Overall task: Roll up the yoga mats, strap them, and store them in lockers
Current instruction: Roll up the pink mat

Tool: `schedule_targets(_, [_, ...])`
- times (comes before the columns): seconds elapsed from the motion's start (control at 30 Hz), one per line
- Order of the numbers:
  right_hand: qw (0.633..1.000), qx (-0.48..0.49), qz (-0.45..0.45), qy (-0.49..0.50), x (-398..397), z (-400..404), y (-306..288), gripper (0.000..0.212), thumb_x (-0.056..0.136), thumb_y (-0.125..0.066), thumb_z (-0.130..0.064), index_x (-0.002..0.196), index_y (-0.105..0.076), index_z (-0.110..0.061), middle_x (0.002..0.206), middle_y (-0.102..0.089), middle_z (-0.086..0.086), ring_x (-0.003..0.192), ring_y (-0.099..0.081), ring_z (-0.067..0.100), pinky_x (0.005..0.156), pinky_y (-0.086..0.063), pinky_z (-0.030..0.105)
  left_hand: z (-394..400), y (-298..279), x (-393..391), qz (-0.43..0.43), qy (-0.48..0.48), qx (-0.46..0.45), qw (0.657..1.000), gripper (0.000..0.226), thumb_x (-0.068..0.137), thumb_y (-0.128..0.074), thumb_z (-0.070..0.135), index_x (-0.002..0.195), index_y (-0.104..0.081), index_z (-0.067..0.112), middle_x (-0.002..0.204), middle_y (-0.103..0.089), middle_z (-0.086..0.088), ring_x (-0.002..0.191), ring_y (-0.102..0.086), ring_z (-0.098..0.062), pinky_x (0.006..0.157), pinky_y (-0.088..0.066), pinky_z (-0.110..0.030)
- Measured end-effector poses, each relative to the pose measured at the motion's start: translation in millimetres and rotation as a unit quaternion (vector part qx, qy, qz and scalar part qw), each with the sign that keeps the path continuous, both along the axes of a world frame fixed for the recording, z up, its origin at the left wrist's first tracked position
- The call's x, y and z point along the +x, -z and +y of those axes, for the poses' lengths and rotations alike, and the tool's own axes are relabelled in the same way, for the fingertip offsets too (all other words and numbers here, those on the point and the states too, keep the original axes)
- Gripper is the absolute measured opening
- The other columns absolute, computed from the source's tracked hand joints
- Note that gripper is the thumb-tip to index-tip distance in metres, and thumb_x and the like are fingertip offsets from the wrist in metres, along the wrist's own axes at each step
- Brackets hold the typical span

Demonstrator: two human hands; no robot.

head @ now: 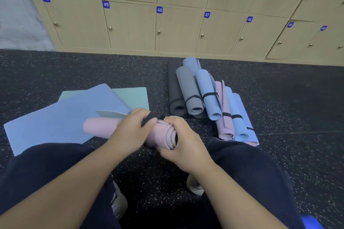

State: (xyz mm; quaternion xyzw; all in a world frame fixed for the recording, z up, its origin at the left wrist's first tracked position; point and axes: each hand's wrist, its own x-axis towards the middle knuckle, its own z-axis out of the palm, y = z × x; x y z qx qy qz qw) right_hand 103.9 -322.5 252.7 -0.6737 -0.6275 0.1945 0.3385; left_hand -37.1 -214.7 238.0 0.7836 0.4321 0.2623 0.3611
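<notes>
- Pink roll (104, 128) lies across the knees, long axis left-right, spiral end to the right.
- Right hand (183, 141) clamps that spiral end, fingers curled round it.
- Left hand (130, 130) grips mid-roll, pinching the black strap (150, 117) on top.
- Strap sits between both hands; left is nearer, so it likely does the wrap.
- Strapped rolls (210, 98) lie just right; lockers (130, 24) beyond, shut.

Both forearms reach forward and meet in the middle. The left hand (133, 130) curls its fingers downward; the right hand (183, 142) curls beside it, nearly touching.
</notes>
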Motion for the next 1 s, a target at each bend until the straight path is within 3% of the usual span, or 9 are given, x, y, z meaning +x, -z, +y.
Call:
schedule_targets(0.13, [0.999, 0.024, 0.012, 0.018, 10, 5, 0, 0.062, 0.072, -0.079, -0.022, 0.125, -0.047, -0.027, 0.122, -0.048, -0.019, 0.107, -0.045, -0.001, 0.082, -0.028, -0.003, 19, -3, 0, 0.065, -0.094, -0.005, 0.993, 0.011, 0.093, -0.054, 0.034, 0.088, -0.055, 0.024, 0.105, -0.059, -0.002, 0.1, -0.056, -0.025, 0.095, -0.043, -0.045])
schedule_targets(0.2, [0.999, 0.04, 0.02, 0.031, 16, 6, 1, 0.064, 0.071, -0.079, -0.022, 0.126, -0.047, -0.028, 0.12, -0.045, -0.023, 0.106, -0.043, -0.005, 0.085, -0.028, -0.003, 23, -5, 3, 0.04, -0.117, -0.004, 0.992, 0.01, 0.093, -0.054, 0.025, 0.103, -0.054, 0.026, 0.12, -0.055, -0.002, 0.107, -0.054, -0.023, 0.096, -0.043, -0.041])
schedule_targets(0.27, [0.998, 0.055, 0.019, 0.037, 22, 8, 1, 0.066, 0.071, -0.08, -0.02, 0.128, -0.047, -0.024, 0.123, -0.042, -0.023, 0.108, -0.041, -0.008, 0.089, -0.025, -0.003, 21, -11, 9, 0.002, -0.06, 0.047, 0.997, 0.049, 0.09, -0.049, 0.004, 0.129, -0.046, 0.034, 0.132, -0.042, 0.005, 0.117, -0.044, -0.011, 0.102, -0.036, -0.03])
schedule_targets(0.33, [0.996, 0.079, -0.004, 0.035, 29, 12, 1, 0.066, 0.071, -0.08, -0.018, 0.128, -0.047, -0.023, 0.128, -0.044, -0.018, 0.115, -0.044, 0.001, 0.096, -0.029, 0.005, 14, -22, 22, -0.005, 0.059, 0.077, 0.995, 0.078, 0.078, -0.045, -0.006, 0.129, -0.035, 0.052, 0.138, -0.031, 0.016, 0.13, -0.028, -0.001, 0.11, -0.022, -0.024])
schedule_targets(0.43, [0.985, 0.162, -0.05, 0.034, 44, 19, 7, 0.062, 0.07, -0.077, -0.014, 0.122, -0.046, -0.026, 0.132, -0.051, -0.005, 0.116, -0.053, 0.018, 0.098, -0.04, 0.027, 7, -23, 45, 0.11, 0.152, 0.091, 0.978, 0.08, 0.07, -0.051, 0.014, 0.124, -0.02, 0.064, 0.149, -0.02, 0.023, 0.143, -0.006, -0.005, 0.116, -0.013, -0.041])
schedule_targets(0.57, [0.975, 0.192, -0.102, 0.04, 65, 20, 12, 0.062, 0.07, -0.077, -0.012, 0.122, -0.045, -0.026, 0.131, -0.053, -0.004, 0.116, -0.051, 0.018, 0.101, -0.034, 0.021, 14, -20, 69, 0.191, 0.111, 0.097, 0.97, 0.084, 0.073, -0.067, 0.018, 0.137, -0.024, 0.052, 0.153, -0.012, 0.012, 0.144, -0.003, -0.012, 0.112, -0.016, -0.042])
schedule_targets(0.7, [0.971, 0.196, -0.129, 0.038, 94, 27, 23, 0.066, 0.069, -0.079, -0.008, 0.122, -0.043, -0.024, 0.132, -0.052, 0.001, 0.119, -0.048, 0.02, 0.105, -0.029, 0.017, 32, -12, 84, 0.235, 0.023, 0.139, 0.962, 0.083, 0.077, -0.06, 0.009, 0.143, -0.025, 0.044, 0.152, -0.016, 0.002, 0.141, -0.011, -0.019, 0.108, -0.023, -0.044])
schedule_targets(0.8, [0.969, 0.199, -0.131, 0.063, 115, 38, 35, 0.069, 0.069, -0.081, -0.009, 0.124, -0.041, -0.021, 0.131, -0.052, 0.007, 0.121, -0.043, 0.018, 0.107, -0.022, 0.012, 45, -10, 95, 0.249, -0.047, 0.118, 0.96, 0.082, 0.084, -0.057, 0.011, 0.148, -0.014, 0.04, 0.156, -0.005, -0.005, 0.142, -0.009, -0.025, 0.107, -0.026, -0.046])
schedule_targets(1.0, [0.959, 0.193, -0.139, 0.153, 160, 82, 62, 0.07, 0.069, -0.083, -0.012, 0.122, -0.039, -0.018, 0.13, -0.052, 0.012, 0.12, -0.047, 0.025, 0.102, -0.029, 0.019, 51, 0, 129, 0.269, 0.058, 0.072, 0.959, 0.088, 0.089, -0.06, 0.032, 0.15, 0.003, 0.04, 0.158, 0.008, 0.002, 0.146, 0.001, -0.021, 0.113, -0.02, -0.046])
